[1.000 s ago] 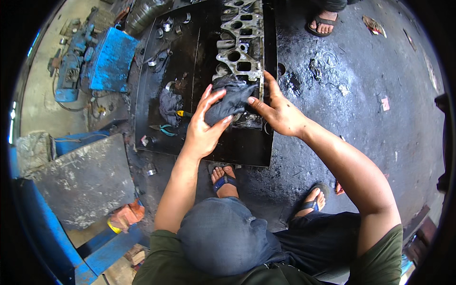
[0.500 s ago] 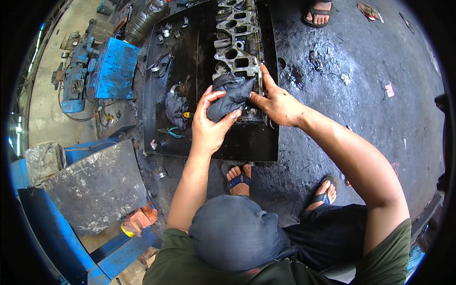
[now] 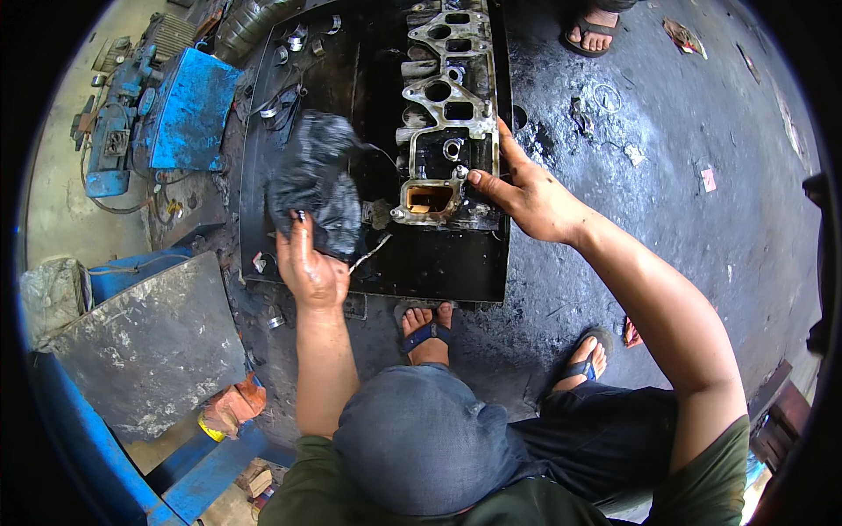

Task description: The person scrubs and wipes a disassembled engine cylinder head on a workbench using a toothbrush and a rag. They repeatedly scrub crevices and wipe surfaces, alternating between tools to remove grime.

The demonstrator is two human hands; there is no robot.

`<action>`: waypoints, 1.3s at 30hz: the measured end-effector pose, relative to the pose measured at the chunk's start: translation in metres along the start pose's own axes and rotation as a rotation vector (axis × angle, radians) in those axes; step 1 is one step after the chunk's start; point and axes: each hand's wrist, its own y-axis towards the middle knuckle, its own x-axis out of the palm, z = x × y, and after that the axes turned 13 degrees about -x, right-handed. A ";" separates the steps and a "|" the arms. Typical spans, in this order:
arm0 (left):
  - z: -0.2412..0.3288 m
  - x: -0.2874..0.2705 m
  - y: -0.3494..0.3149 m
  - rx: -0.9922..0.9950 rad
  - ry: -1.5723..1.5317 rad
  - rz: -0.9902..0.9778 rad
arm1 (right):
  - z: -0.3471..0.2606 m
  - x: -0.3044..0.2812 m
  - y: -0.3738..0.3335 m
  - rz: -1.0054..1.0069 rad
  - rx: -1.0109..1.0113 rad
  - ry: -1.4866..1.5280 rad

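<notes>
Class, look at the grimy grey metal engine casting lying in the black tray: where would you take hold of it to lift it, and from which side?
Take the grey metal engine casting by its long outer edges, one hand each side, probably from above. It lies flat and lengthwise in the black tray, with the right hand already on its right edge. The left hand touches a dark rag.

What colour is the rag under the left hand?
Dark grey to black, oil-stained: the rag at the left hand, head view.

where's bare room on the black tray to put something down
Bare strip along the black tray's near edge, below the metal engine part, between left hand and right hand. Crowded upper left: dark rag and small clips.
</notes>
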 end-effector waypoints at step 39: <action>0.027 0.130 0.084 -0.006 1.759 -0.274 | -0.006 0.000 0.001 0.000 0.020 -0.128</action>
